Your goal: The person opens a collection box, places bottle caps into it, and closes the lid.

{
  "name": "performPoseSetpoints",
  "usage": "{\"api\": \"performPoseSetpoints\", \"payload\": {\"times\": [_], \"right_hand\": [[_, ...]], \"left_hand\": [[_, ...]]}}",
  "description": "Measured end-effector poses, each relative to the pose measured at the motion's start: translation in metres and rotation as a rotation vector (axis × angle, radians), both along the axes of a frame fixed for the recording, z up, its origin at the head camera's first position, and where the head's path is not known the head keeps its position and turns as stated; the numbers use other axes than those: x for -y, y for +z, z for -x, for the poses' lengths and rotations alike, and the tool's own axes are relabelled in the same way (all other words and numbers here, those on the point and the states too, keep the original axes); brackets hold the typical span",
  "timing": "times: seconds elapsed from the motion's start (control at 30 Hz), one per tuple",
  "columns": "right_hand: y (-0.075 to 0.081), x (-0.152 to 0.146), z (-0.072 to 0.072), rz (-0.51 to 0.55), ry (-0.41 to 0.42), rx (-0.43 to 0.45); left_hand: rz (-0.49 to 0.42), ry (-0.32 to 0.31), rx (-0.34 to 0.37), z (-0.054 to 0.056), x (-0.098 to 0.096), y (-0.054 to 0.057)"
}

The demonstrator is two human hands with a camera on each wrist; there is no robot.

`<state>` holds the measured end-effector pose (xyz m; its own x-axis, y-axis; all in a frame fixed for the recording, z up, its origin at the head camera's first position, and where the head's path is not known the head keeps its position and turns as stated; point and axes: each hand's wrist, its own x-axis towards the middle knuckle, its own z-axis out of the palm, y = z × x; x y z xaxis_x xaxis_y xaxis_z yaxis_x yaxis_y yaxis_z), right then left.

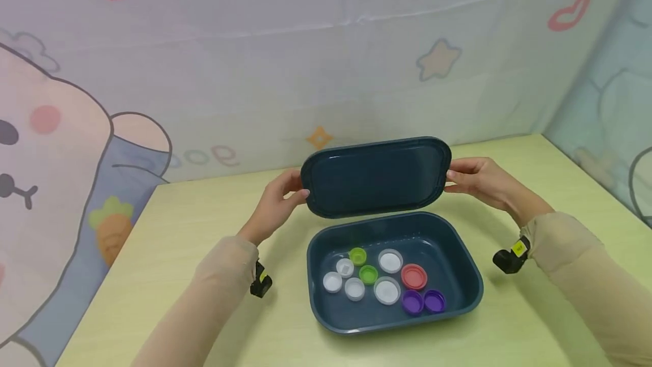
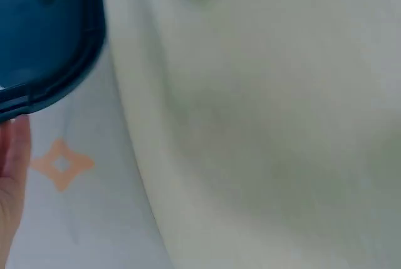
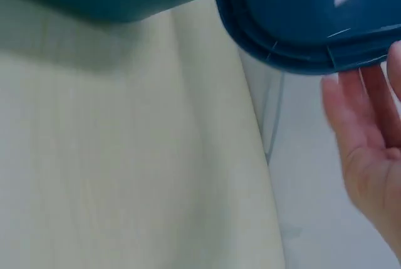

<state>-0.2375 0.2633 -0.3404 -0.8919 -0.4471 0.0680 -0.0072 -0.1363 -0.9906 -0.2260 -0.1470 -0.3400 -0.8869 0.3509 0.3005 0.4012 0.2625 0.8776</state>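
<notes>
Both hands hold a dark blue lid (image 1: 377,177) upright, its rimmed inner side facing me, just behind a matching box (image 1: 321,319). My left hand (image 1: 275,203) grips the lid's left end, thumb on the near face. At the right end my right hand (image 1: 484,183) pinches the edge, its fingers reaching behind. Inside the box lie several round caps: green ones (image 1: 368,274), white ones (image 1: 387,290), a red one (image 1: 414,277) and two purple ones (image 1: 434,301). The right wrist view shows the fingers (image 3: 354,112) under the lid's rim (image 3: 301,65).
The box stands on a pale yellow-green table (image 1: 193,231). A cloth backdrop (image 1: 254,72) with printed cartoon shapes hangs behind the table, and another patterned panel (image 1: 616,101) rises on the right. A black wrist camera (image 1: 509,259) sits near the box's right side.
</notes>
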Motion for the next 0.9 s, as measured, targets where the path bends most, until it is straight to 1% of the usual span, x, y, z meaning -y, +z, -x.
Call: {"api": "performPoseSetpoints", "payload": {"times": [0.13,0.2,0.3,0.37,0.43,0.53,0.6,0.7,0.73,0.9], "right_hand": [[0.000,-0.008,-0.006,0.003,0.070,-0.101],[0.001,-0.010,-0.010,0.015,0.103,-0.131],[0.002,-0.011,-0.017,0.023,0.152,-0.154],[0.003,-0.012,-0.022,-0.003,0.176,-0.178],[0.004,-0.013,-0.029,-0.041,0.193,-0.203],[0.004,-0.015,-0.038,-0.093,0.229,-0.251],[0.003,-0.017,-0.043,-0.098,0.277,-0.266],[0.000,-0.017,-0.050,-0.090,0.346,-0.307],[-0.001,-0.018,-0.052,-0.092,0.360,-0.313],[-0.004,-0.020,-0.062,-0.168,0.329,-0.328]], "left_hand": [[0.067,-0.013,-0.109,-0.017,0.002,0.005],[0.094,-0.017,-0.170,-0.026,0.003,0.007],[0.108,-0.041,-0.264,-0.039,0.006,0.008],[0.112,-0.063,-0.325,-0.047,0.009,0.006],[0.114,-0.098,-0.392,-0.055,0.011,0.002],[0.143,-0.154,-0.511,-0.066,0.014,-0.003],[0.181,-0.178,-0.592,-0.072,0.017,-0.006],[0.225,-0.198,-0.692,-0.078,0.020,-0.008],[0.228,-0.208,-0.715,-0.079,0.021,-0.009],[0.252,-0.284,-0.824,-0.088,0.020,-0.014]]}}
